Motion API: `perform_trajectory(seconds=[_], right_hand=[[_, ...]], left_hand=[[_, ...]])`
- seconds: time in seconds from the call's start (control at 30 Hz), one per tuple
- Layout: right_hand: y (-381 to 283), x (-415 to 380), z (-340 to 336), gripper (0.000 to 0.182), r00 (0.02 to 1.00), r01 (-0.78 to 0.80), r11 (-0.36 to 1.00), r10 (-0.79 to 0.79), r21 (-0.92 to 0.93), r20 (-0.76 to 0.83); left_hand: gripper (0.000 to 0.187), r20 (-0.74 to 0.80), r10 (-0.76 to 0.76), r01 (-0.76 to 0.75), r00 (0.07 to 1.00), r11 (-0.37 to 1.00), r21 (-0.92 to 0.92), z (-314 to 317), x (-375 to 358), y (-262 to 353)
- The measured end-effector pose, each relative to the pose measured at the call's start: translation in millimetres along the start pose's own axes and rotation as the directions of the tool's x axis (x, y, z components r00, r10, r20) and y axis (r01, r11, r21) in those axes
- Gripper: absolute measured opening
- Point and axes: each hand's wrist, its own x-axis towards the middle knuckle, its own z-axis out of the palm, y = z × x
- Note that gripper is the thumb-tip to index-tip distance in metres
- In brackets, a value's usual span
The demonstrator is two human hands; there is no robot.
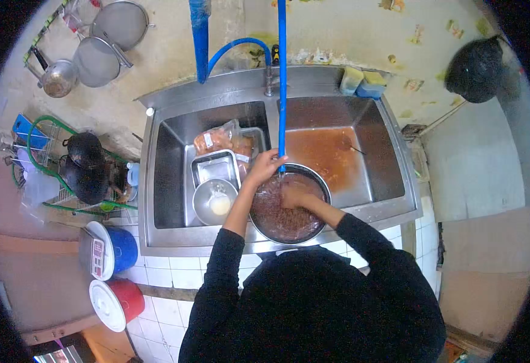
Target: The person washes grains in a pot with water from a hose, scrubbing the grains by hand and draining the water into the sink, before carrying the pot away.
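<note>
My left hand (267, 166) grips the lower end of a blue hose (282, 115) that hangs down over the sink. Water runs from its end into a large round metal bowl (329, 192) at the front of the sink. Dark reddish-brown, grain-like contents (283, 222) lie under cloudy water in this bowl. My right hand (295, 198) reaches into them, its fingers hidden below the surface. Just left of the bowl, a smaller steel bowl (202, 196) holds something pale.
Packaged meat (215, 139) and a steel tray (207, 162) sit in the left basin. Brown water covers the right basin floor (319, 145). Sponges (362, 81) rest on the back ledge. A dish rack (53, 163) with woks and lidded buckets (122, 302) stand at the left.
</note>
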Motion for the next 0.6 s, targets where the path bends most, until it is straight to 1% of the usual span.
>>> perform_trajectory(seconds=[0.03,0.07,0.1,0.13,0.17,0.2,0.23,0.3,0.33,0.37,0.4,0.43,0.47,0.53,0.57,0.6], right_hand=[[10,4,8,0.027,1.000,0.005,1.000,-0.005,-0.001,0.000],[24,10,26,0.024,0.985,0.172,0.974,-0.175,-0.147,-0.008],[33,13,42,0.023,0.941,0.326,0.900,-0.338,-0.289,0.009],[36,11,54,0.023,0.941,0.327,0.901,-0.338,-0.287,0.011],[37,10,67,0.020,0.751,0.494,0.780,-0.605,-0.383,-0.264],[35,13,71,0.019,0.598,0.558,0.703,-0.709,-0.441,-0.374],[34,16,76,0.018,0.417,0.583,0.624,-0.780,-0.520,-0.468],[22,35,79,0.020,0.362,0.557,0.611,-0.788,-0.563,-0.498],[16,49,81,0.020,0.361,0.557,0.611,-0.788,-0.562,-0.500],[10,64,81,0.020,0.767,0.431,0.796,-0.571,-0.424,-0.293],[4,65,75,0.021,0.975,0.211,0.914,-0.221,-0.347,0.009],[5,59,71,0.021,0.975,0.212,0.915,-0.222,-0.344,0.011],[8,52,67,0.023,0.968,0.168,0.976,-0.190,-0.141,-0.164],[7,51,35,0.031,0.886,0.342,0.859,-0.429,-0.380,-0.173],[1,41,20,0.031,0.886,0.343,0.859,-0.430,-0.380,-0.173],[-23,0,-19,0.031,0.970,0.127,0.965,-0.169,-0.231,-0.172]], left_hand=[[0.026,-0.003,-0.002,0.002,1.000,1.000,0.003,-1,1,0],[0.027,-0.001,0.014,-0.014,1.000,0.999,-0.038,0,1,1],[0.028,0.002,0.029,-0.029,1.000,0.996,-0.081,1,1,2],[0.028,0.003,0.026,-0.026,1.000,0.996,-0.083,1,0,4],[0.028,0.014,0.005,-0.004,1.000,0.998,-0.063,0,0,7],[0.029,0.025,-0.017,0.018,1.000,0.999,-0.042,0,0,5],[0.029,0.025,-0.020,0.021,0.999,0.999,-0.042,1,0,4],[0.029,0.003,-0.004,0.004,1.000,0.998,-0.064,2,0,3],[0.029,0.004,-0.005,0.005,1.000,0.998,-0.062,0,-1,10],[0.030,-0.008,-0.018,0.018,1.000,0.999,-0.045,-1,-4,17],[0.030,-0.019,-0.034,0.033,0.999,0.999,-0.030,0,-6,19],[0.030,-0.018,-0.037,0.037,0.999,0.999,-0.031,0,-8,20],[0.029,-0.004,-0.031,0.031,1.000,0.999,-0.024,0,-7,21],[0.029,0.005,-0.023,0.023,1.000,1.000,-0.017,-1,-5,18],[0.029,-0.001,0.005,-0.005,1.000,1.000,-0.019,-1,-4,14],[0.029,-0.004,0.033,-0.033,0.999,0.999,-0.020,0,-3,10]])
